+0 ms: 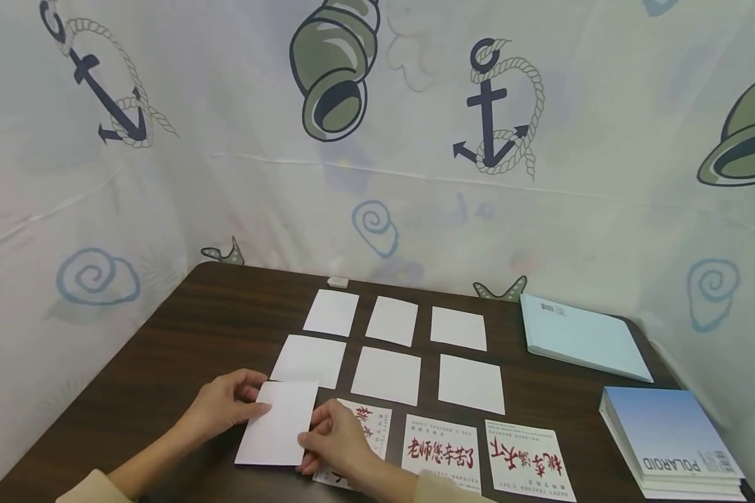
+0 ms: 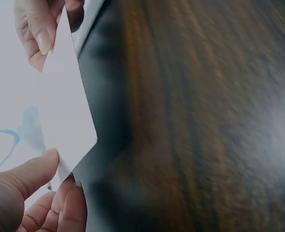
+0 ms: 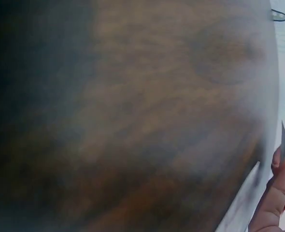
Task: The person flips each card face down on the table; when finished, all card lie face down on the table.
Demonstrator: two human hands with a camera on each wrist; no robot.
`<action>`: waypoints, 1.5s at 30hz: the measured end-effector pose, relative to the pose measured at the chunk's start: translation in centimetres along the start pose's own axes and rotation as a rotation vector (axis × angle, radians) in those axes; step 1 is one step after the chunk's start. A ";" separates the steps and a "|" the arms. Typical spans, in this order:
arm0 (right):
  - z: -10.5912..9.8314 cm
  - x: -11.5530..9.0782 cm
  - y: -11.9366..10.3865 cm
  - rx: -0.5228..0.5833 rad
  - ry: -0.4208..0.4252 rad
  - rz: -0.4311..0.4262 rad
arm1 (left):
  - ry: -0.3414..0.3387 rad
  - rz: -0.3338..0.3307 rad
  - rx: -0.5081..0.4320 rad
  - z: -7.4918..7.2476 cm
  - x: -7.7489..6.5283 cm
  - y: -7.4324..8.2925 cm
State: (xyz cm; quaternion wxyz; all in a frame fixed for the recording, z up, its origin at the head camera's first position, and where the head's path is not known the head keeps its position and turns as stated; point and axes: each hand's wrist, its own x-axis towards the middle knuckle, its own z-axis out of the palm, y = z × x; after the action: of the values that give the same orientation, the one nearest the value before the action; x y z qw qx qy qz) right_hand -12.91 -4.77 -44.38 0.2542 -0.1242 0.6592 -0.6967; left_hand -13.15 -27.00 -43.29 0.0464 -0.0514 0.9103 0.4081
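Note:
A blank white card (image 1: 278,423) is held up between both hands, over the front left of the table. My left hand (image 1: 221,406) pinches its left edge, thumb on the face and fingers behind. On the opposite edge, my right hand (image 1: 342,441) grips it near the lower corner. The left wrist view shows the card (image 2: 65,101) tilted, with thumbs on its face. Beneath the right hand lies a printed card (image 1: 377,427), partly covered. Two more cards with red writing, a middle one (image 1: 442,447) and a right one (image 1: 528,461), lie beside it.
Several blank white cards, such as one (image 1: 386,376), lie in two rows behind the hands. At right are a blue-and-white POLAROID book (image 1: 667,426) and a pale blue book (image 1: 579,335). A small white block (image 1: 338,282) sits at the dark wooden table's (image 1: 182,335) back edge.

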 end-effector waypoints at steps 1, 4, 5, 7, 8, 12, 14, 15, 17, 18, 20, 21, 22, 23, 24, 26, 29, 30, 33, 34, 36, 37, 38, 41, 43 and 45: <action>0.0 0.1 0.1 -0.001 -0.006 0.011 | 0.012 0.006 0.027 0.1 0.1 -0.1; 0.0 0.3 0.5 -0.013 -0.019 0.039 | 0.038 0.022 0.092 0.3 0.1 -0.4; 0.1 0.3 0.5 -0.019 -0.020 0.048 | 0.042 0.029 0.105 0.4 0.1 -0.5; 0.1 0.4 0.6 -0.035 -0.019 0.056 | 0.049 0.033 0.119 0.5 0.1 -0.5; 0.2 0.4 0.6 -0.046 -0.019 0.059 | 0.051 0.039 0.127 0.5 0.1 -0.5; 0.3 0.4 0.4 -0.065 -0.020 0.069 | 0.055 0.061 0.167 0.6 0.2 -0.4; 0.3 0.4 0.3 -0.066 -0.024 0.076 | 0.052 0.076 0.185 0.6 0.2 -0.4; 0.3 0.4 0.3 -0.066 -0.028 0.080 | 0.051 0.083 0.191 0.6 0.2 -0.4; 0.2 0.4 0.3 -0.075 -0.031 0.091 | 0.048 0.094 0.204 0.6 0.2 -0.3; 0.1 0.5 0.2 -0.080 -0.033 0.099 | 0.047 0.101 0.209 0.5 0.2 -0.3; -0.1 0.4 0.1 -0.091 -0.042 0.117 | 0.045 0.111 0.221 0.5 0.2 -0.2; -0.2 0.4 0.1 -0.098 -0.045 0.123 | 0.045 0.114 0.226 0.5 0.2 -0.1; -0.4 0.4 0.0 -0.105 -0.046 0.125 | 0.043 0.114 0.230 0.5 0.2 0.0; -0.6 0.3 -0.1 -0.105 -0.048 0.127 | 0.040 0.115 0.233 0.4 0.2 0.0; -0.9 0.2 -0.3 -0.104 -0.048 0.126 | 0.038 0.116 0.238 0.4 0.2 0.0; -1.8 -0.1 -0.7 -0.109 -0.041 0.106 | 0.036 0.117 0.248 0.4 0.2 0.0; -4.0 -0.6 -1.2 -0.157 0.000 0.053 | 0.034 0.121 0.263 0.3 0.4 0.0; -4.9 -0.8 -1.3 -0.192 0.022 0.030 | 0.034 0.123 0.269 0.2 0.4 0.0; -7.7 -1.2 -1.3 -0.345 0.093 -0.023 | 0.031 0.123 0.281 0.1 0.5 0.0; -8.5 -1.3 -1.2 -0.405 0.108 -0.034 | 0.030 0.122 0.285 0.0 0.5 -0.1; -9.7 -1.4 -1.0 -0.523 0.126 -0.049 | 0.028 0.122 0.294 -0.2 0.5 -0.2; -10.1 -1.4 -0.9 -0.586 0.127 -0.054 | 0.024 0.123 0.295 -0.2 0.5 -0.2; -10.4 -1.5 -0.8 -0.647 0.123 -0.064 | 0.018 0.126 0.296 -0.3 0.6 -0.2; -10.8 -1.6 -0.8 -0.807 0.117 -0.100 | 0.008 0.144 0.288 -0.5 0.7 -0.1; -10.8 -1.7 -0.9 -0.896 0.115 -0.122 | 0.010 0.159 0.285 -0.5 0.8 0.3; -10.8 -1.8 -1.1 -0.948 0.118 -0.137 | 0.017 0.178 0.269 -0.3 0.9 1.0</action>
State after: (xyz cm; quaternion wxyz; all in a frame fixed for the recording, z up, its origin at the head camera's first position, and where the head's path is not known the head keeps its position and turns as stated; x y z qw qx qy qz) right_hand -17.08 5.36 -44.12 0.0853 -0.2298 0.9078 -0.3404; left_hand -14.19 -26.59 -42.46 0.0089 0.0330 0.9580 0.2846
